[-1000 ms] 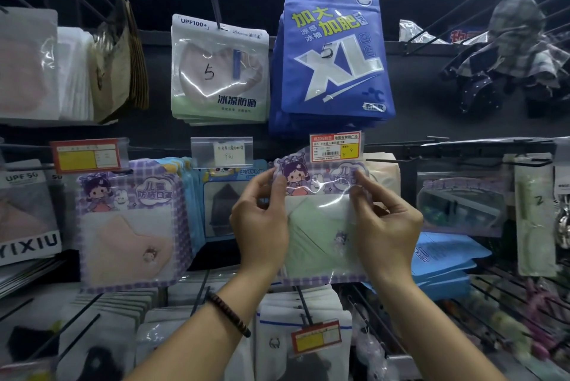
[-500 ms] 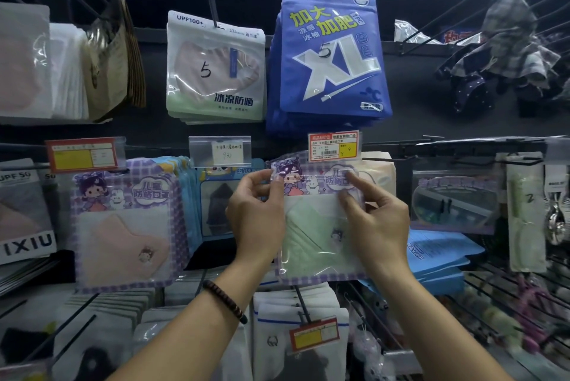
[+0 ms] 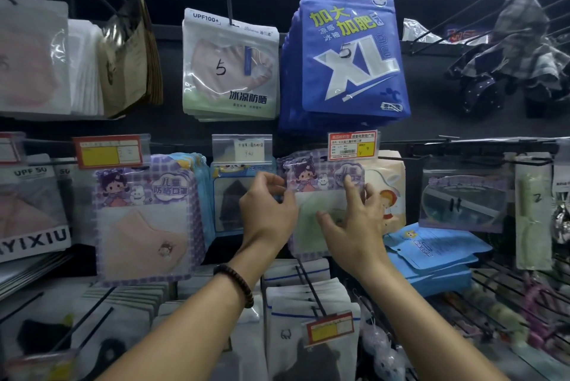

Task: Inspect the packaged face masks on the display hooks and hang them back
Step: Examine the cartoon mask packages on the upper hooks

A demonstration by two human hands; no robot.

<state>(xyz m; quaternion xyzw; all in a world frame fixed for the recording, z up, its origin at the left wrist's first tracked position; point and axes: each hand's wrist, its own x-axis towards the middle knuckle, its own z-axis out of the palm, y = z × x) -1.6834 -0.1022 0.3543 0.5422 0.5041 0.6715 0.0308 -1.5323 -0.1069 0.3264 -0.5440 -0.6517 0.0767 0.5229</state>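
Observation:
A purple-checked mask pack (image 3: 320, 178) with a cartoon girl and a pale green mask inside hangs just under the orange-and-yellow price tag (image 3: 353, 146) on the middle-row hook. My left hand (image 3: 268, 214) pinches the pack's left edge between thumb and forefinger. My right hand (image 3: 354, 226) lies spread on the pack's front. Its index finger points up onto the printed header and its thumb rests on the clear window. The hook hole is hidden behind the tag.
A matching pack with a pink mask (image 3: 145, 220) hangs to the left. A black-mask pack (image 3: 231, 195) sits between them. Above hang a UPF100+ pack (image 3: 229, 66) and blue XL packs (image 3: 348, 56). Bare hook wires (image 3: 311, 291) jut out below, over white packs.
The green-mask pack has gone up and back toward the wall, under the price tag. My right hand left its pinch on the top right corner and now lies flat on the front.

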